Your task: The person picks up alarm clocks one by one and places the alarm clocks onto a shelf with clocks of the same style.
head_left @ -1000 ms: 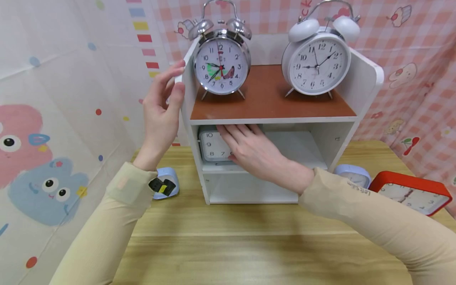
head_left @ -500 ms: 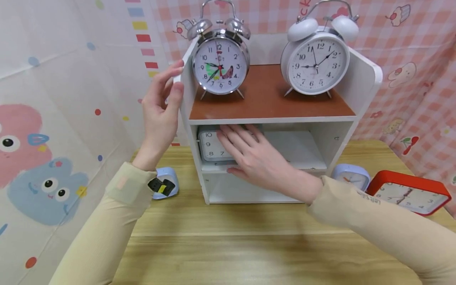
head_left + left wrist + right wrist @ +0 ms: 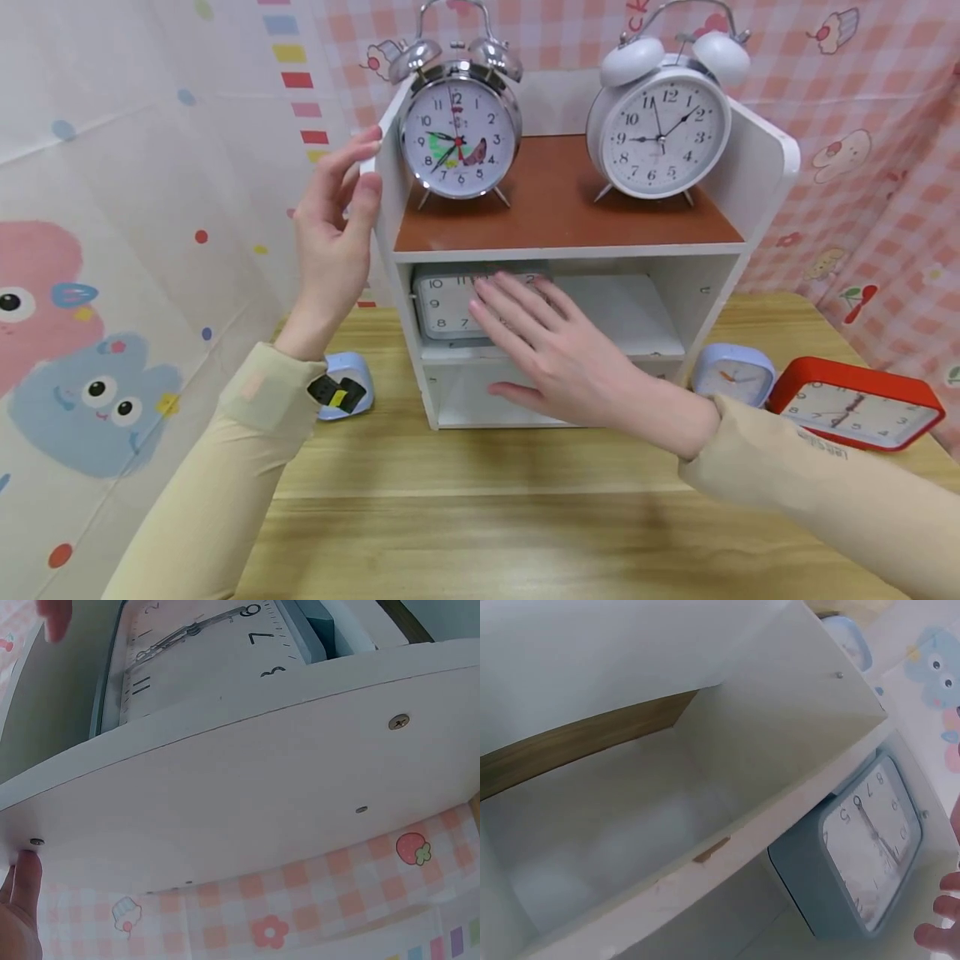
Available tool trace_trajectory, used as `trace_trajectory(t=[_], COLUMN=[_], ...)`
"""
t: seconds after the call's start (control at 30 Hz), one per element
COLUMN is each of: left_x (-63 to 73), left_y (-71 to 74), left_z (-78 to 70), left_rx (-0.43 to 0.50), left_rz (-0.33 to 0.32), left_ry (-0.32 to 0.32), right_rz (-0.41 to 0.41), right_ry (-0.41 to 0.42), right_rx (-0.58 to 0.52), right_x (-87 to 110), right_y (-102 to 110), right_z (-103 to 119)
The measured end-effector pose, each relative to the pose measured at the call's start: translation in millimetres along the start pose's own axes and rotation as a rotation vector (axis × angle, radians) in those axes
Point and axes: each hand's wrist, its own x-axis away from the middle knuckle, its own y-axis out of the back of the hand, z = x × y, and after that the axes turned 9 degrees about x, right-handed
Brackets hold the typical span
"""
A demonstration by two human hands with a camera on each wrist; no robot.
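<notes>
My right hand [image 3: 570,358] is spread flat, fingers extended, in front of the blue-grey rectangular clock [image 3: 446,304] in the left part of the shelf's middle compartment. In the right wrist view this clock [image 3: 870,847] stands upright, its white dial facing out, with my right fingertips [image 3: 941,937] apart from it. My left hand [image 3: 330,237] touches the left side panel of the white shelf [image 3: 570,252] near its upper front, fingers lightly bent. The left wrist view has fingers of the left hand [image 3: 22,907] against the panel's outer face.
On the brown top board stand a silver twin-bell alarm clock [image 3: 459,137] and a white one [image 3: 663,137]. A red clock [image 3: 858,408] and a small lilac clock [image 3: 735,375] sit on the wooden table [image 3: 480,517] at right. Another small bluish clock [image 3: 348,367] is at left.
My right hand has drawn back from the middle compartment, toward the right and nearer the camera, uncovering more of the blue-grey clock's dial. My left hand stays at the side panel.
</notes>
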Motion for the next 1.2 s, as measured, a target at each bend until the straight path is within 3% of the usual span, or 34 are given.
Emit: trace_trajectory(t=[0.57, 1.2], left_x=[1.7, 1.8], left_y=[1.2, -1.1], left_z=[0.7, -1.0], left_rx=[0.01, 0.033], left_rz=[-0.004, -0.015], left_ry=[0.01, 0.012], right_rz=[-0.146, -0.28], right_ry=[-0.03, -0.162], right_rx=[-0.098, -0.061], right_x=[33.4, 75.8], right_y=[27, 59], right_z=[-19, -62])
